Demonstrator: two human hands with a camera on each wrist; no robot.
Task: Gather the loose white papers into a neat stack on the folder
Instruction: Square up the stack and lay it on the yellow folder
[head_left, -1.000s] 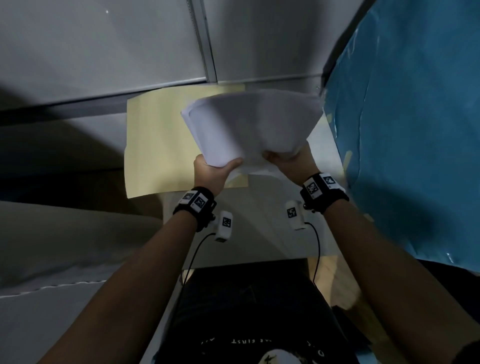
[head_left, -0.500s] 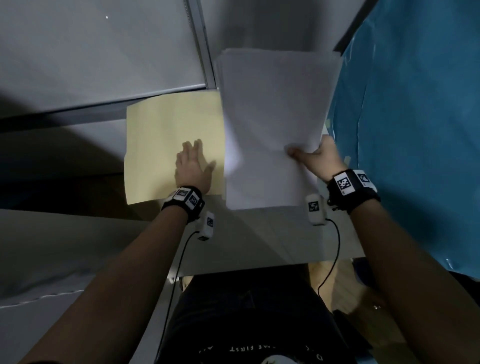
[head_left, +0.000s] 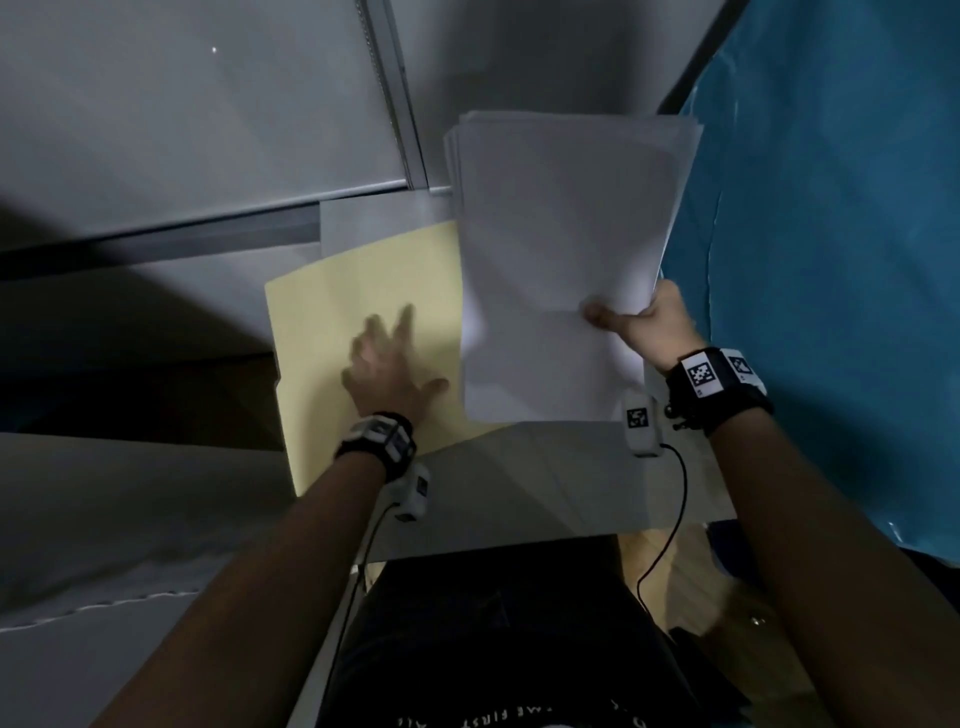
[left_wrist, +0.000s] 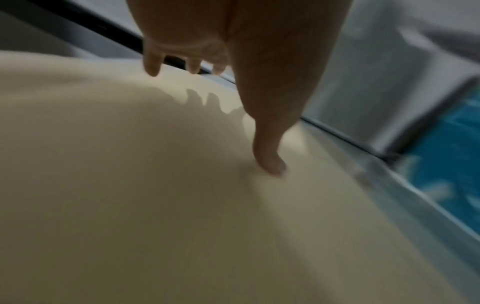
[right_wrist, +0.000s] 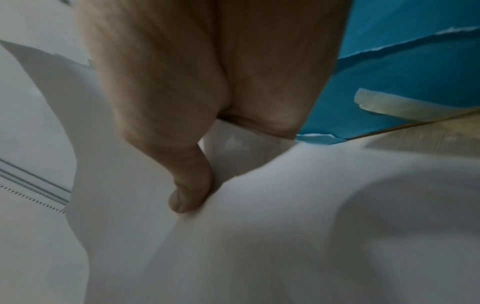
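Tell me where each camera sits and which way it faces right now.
Head: on the head, looking down at both forearms, the yellow folder and paper stack.
Left wrist: along the left hand, thumb on the folder.
Right wrist: along the right hand, thumb pinching the paper stack.
Shared: head and left wrist show the folder.

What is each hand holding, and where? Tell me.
Right hand pinches the white paper stack at its right edge, thumb on top. Left hand holds nothing, spread over the yellow folder.
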